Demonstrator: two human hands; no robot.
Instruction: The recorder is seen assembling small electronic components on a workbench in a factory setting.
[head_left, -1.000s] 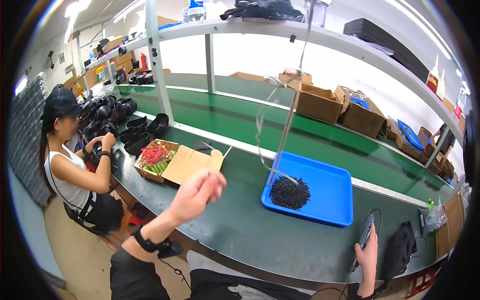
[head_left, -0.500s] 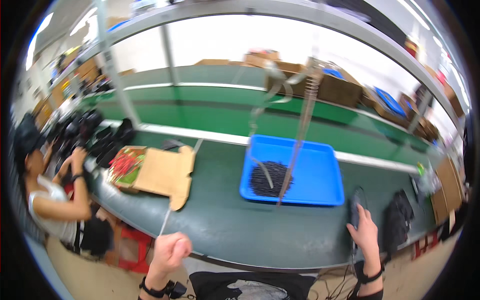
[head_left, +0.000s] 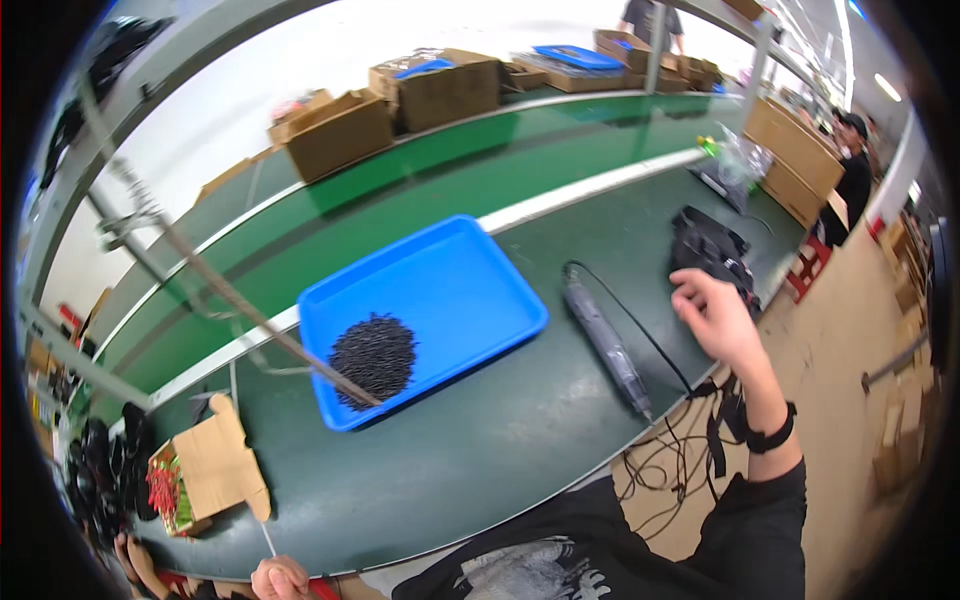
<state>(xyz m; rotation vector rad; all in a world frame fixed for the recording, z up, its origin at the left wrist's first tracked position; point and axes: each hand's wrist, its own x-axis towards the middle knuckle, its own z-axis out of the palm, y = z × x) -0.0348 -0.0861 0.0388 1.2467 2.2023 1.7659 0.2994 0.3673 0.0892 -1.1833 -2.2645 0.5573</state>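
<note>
While the dark green table [head_left: 470,470] fills the middle of the frame, a blue tray [head_left: 440,300] at centre holds a heap of small black pieces [head_left: 373,355]. At lower left, an open cardboard box [head_left: 205,470] shows red items. Right of centre, the right hand [head_left: 718,318] hovers empty, fingers loosely spread, beside a grey corded tool [head_left: 607,345]. At the bottom edge, the left hand [head_left: 280,578] is curled closed on a thin white stick [head_left: 266,538].

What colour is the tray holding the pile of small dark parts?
Bright blue: the tray shows best in the head view.
</note>
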